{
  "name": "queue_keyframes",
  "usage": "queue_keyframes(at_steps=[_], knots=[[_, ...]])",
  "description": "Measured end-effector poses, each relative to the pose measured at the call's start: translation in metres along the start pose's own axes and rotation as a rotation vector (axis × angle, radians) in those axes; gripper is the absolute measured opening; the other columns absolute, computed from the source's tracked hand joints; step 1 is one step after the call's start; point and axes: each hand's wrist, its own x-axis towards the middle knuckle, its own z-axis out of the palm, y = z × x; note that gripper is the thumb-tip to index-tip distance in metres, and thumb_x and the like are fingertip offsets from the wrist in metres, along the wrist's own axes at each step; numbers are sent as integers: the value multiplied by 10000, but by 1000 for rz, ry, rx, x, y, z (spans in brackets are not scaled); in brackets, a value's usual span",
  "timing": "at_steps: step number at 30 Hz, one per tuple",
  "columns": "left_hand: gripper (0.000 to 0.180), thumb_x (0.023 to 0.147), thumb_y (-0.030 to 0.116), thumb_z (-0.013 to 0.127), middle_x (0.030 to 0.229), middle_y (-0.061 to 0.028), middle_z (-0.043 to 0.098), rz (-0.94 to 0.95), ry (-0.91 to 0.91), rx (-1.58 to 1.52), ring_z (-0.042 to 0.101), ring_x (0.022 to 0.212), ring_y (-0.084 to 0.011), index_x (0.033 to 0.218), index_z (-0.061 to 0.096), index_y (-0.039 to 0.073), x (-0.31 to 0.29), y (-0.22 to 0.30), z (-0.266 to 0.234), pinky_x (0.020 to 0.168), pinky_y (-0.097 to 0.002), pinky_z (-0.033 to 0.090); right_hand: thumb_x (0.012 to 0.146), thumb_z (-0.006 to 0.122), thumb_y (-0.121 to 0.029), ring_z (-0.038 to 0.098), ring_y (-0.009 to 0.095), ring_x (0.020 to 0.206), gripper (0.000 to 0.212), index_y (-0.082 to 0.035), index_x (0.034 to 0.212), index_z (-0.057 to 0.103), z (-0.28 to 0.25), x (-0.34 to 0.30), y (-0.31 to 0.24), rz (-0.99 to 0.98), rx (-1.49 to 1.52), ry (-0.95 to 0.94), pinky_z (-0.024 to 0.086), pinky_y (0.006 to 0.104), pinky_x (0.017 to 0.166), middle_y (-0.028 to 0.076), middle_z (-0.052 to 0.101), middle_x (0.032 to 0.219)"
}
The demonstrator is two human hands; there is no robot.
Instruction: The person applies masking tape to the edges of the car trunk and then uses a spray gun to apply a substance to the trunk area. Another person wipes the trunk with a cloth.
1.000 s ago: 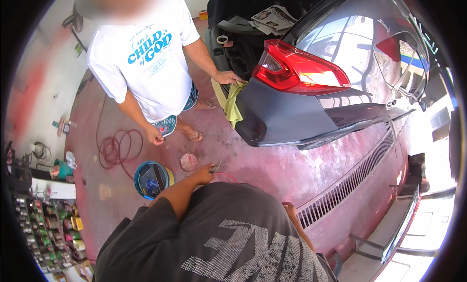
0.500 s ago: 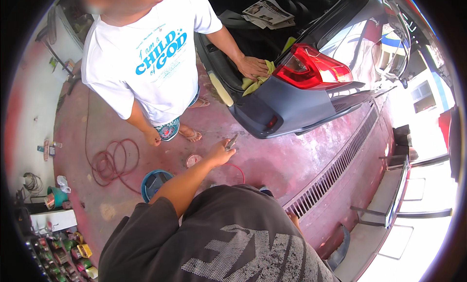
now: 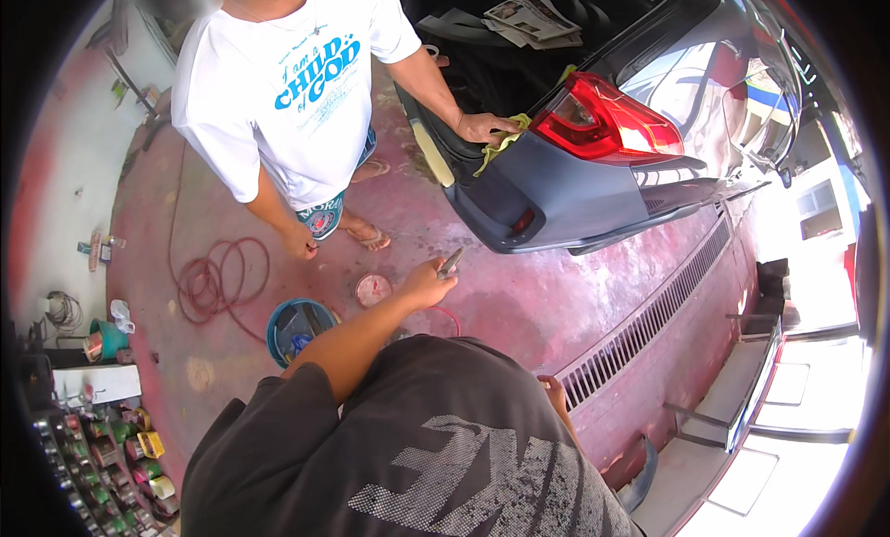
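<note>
My left hand point(image 3: 425, 285) is out in front of my body, its fingers closed around a small flat grey tool point(image 3: 451, 263) whose exact kind I cannot make out. The tool's tip points up toward the car. Low at my right side, a bit of my right hand point(image 3: 553, 389) shows past my dark shirt; its fingers are mostly hidden. Ahead stands a grey car point(image 3: 565, 199) with its rear open and a red tail light point(image 3: 607, 120). A co-worker's hand point(image 3: 486, 127) presses a yellow-green cloth point(image 3: 502, 152) on the body edge beside that light.
A person in a white shirt point(image 3: 287, 120) stands at front left. On the red floor lie a coiled hose point(image 3: 218, 282), a blue bucket point(image 3: 273, 338) and a round lid-like disc point(image 3: 374, 290). A drain grate point(image 3: 649, 310) runs along the right. Several cans point(image 3: 139, 444) stand lower left.
The co-worker's hand and cloth have shifted slightly along the car's edge. My view has moved a little; more of my right hand shows. My left hand still holds the grey tool.
</note>
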Motion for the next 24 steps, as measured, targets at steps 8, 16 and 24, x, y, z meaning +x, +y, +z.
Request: queue_keyframes(at_steps=[8, 16, 24], knots=[[342, 981, 271, 750, 850, -40, 722, 88, -29, 8, 676, 794, -148, 1248, 710, 61, -19, 37, 54, 732, -351, 528, 931, 787, -216, 768, 256, 932, 317, -47, 1199, 770, -45, 53, 153, -277, -326, 42, 602, 406, 843, 167, 792, 992], [190, 1022, 278, 727, 809, 11, 686, 36, 54, -157, 616, 760, -93, 1022, 706, 89, -13, 84, 75, 714, -310, 499, 925, 799, -246, 768, 294, 991, 335, -34, 1184, 775, -87, 48, 197, -31, -218, -35, 595, 414, 893, 177, 797, 1053], [272, 1041, 345, 715, 779, 31, 653, 92, 111, -229, 582, 731, -89, 966, 702, 84, 28, 121, 105, 688, -312, 472, 919, 811, -276, 768, 333, 1050, 358, -22, 1169, 781, -113, 104, 254, -74, -163, 10, 588, 421, 942, 187, 803, 1115]])
